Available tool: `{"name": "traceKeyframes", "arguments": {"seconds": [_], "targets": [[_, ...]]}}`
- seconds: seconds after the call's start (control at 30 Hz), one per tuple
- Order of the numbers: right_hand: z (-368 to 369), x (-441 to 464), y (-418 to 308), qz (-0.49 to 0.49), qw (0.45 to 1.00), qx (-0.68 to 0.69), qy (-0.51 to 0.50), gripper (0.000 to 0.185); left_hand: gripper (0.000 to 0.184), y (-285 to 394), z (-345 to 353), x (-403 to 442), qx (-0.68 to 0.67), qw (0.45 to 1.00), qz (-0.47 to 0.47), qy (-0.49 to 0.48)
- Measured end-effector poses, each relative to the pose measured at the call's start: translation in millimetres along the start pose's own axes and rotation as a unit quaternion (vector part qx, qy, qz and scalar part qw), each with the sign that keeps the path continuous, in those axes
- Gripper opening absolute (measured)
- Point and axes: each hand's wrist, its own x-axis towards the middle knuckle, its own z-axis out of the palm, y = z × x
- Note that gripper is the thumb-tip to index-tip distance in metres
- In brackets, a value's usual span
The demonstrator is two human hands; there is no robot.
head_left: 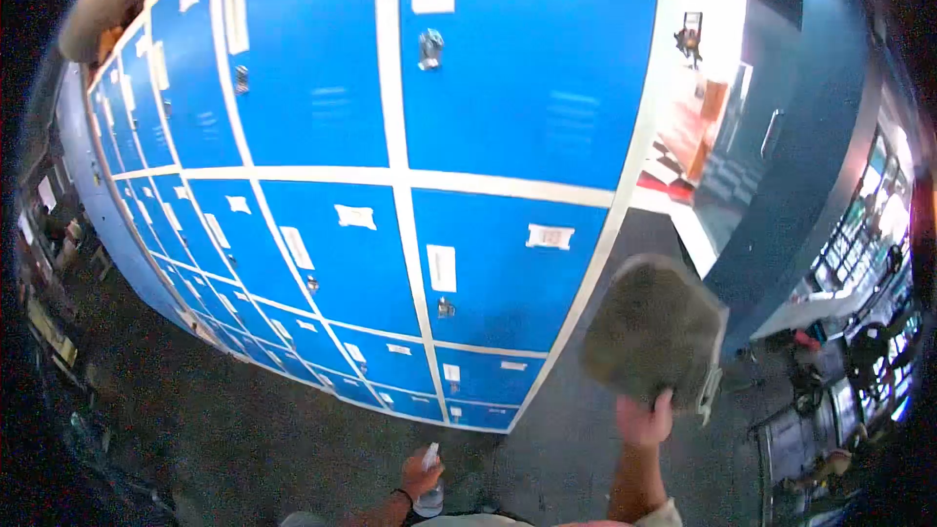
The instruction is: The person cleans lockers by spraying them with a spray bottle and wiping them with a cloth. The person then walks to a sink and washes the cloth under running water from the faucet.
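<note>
Low in front of me, my left hand (422, 476) is closed around a clear bottle (429, 504) with a white top, which looks like a spray bottle. A dark band circles that wrist. Raised on the right, my right hand (646, 418) grips a flat grey-brown piece of cloth (652, 327) by its lower edge. The cloth has a pale border with loose threads on its right side and is slightly blurred. It is held near the right end of a bank of blue lockers (498, 263); whether it touches them I cannot tell.
The lockers have white frames, metal latches (430, 49) and paper labels (549, 236). To the right, a dark door (781, 137) stands open beside a bright room with a checkered floor. Dark floor (293, 439) runs along the lockers. Cluttered equipment (830, 371) is at the far right.
</note>
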Motion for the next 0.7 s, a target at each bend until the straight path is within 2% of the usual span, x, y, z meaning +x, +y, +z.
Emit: {"name": "traceKeyframes", "arguments": {"seconds": [0.03, 0.07, 0.1, 0.13, 0.17, 0.23, 0.3, 0.33, 0.43, 0.5, 0.53, 0.57, 0.63, 0.7], "targets": [[-11.4, 42.6, 28.9, -0.045, 0.978, -0.206, 0.001, 0.047, 0.018, 42.6, -25.7, 3.3, -0.025, 1.0, 0.003, 0.008], [-22.7, 85.3, 57.8, -0.087, 0.911, -0.402, 0.02, 0.046, 0.017, 79.3, -47.1, 0.5, -0.049, 0.999, 0.004, 0.013], [-17.4, 140.1, 59.4, -0.037, 0.814, -0.577, 0.056, 0.045, 0.018, 111.4, -56.3, -9.0, -0.078, 0.988, 0.073, 0.116], [49.6, 138.0, -9.4, -0.19, 0.896, -0.401, -0.032, 0.048, 0.018, 113.7, -57.8, -9.0, -0.088, 0.983, 0.078, 0.138], [116.8, 136.1, -78.3, -0.296, 0.916, -0.206, -0.177, 0.057, 0.018, 114.0, -60.2, -8.5, -0.097, 0.979, 0.082, 0.159], [176.8, 199.4, -92.8, -0.433, 0.87, -0.199, -0.125, 0.046, 0.017, 125.2, -66.7, -14.7, -0.147, 0.967, 0.085, 0.19], [239.9, 176.6, -180.4, -0.563, 0.764, -0.314, -0.013, 0.062, 0.015, 154.1, -78.3, -23.6, -0.23, 0.946, 0.085, 0.211], [258.4, 168.3, -202.0, -0.587, 0.688, -0.42, 0.074, 0.069, 0.014, 147.2, -79.4, -23.8, -0.225, 0.949, 0.084, 0.204], [305.1, 197.5, -179.1, -0.57, 0.689, -0.438, 0.099, 0.083, 0.013, 124.7, -88.4, -24.3, -0.213, 0.954, 0.08, 0.194], [314.6, 201.7, -186.8, -0.56, 0.683, -0.458, 0.101, 0.079, 0.012, 126.2, -102.5, -32.7, -0.215, 0.953, 0.074, 0.201], [321.0, 203.7, -192.0, -0.556, 0.681, -0.467, 0.101, 0.077, 0.012, 96.7, -99.5, -30.8, -0.225, 0.953, 0.029, 0.199], [332.0, 210.6, -205.4, -0.564, 0.669, -0.471, 0.112, 0.076, 0.012, 43.2, -89.1, -20.4, -0.234, 0.951, -0.013, 0.2], [360.3, 233.8, -247.7, -0.58, 0.646, -0.477, 0.139, 0.075, 0.013, 22.1, -102.1, -9.9, -0.242, 0.945, -0.021, 0.221], [392.1, 260.8, -295.2, -0.638, 0.631, -0.416, 0.148, 0.073, 0.016, 39.9, -119.7, -20.2, -0.242, 0.934, 0.042, 0.259]]}}
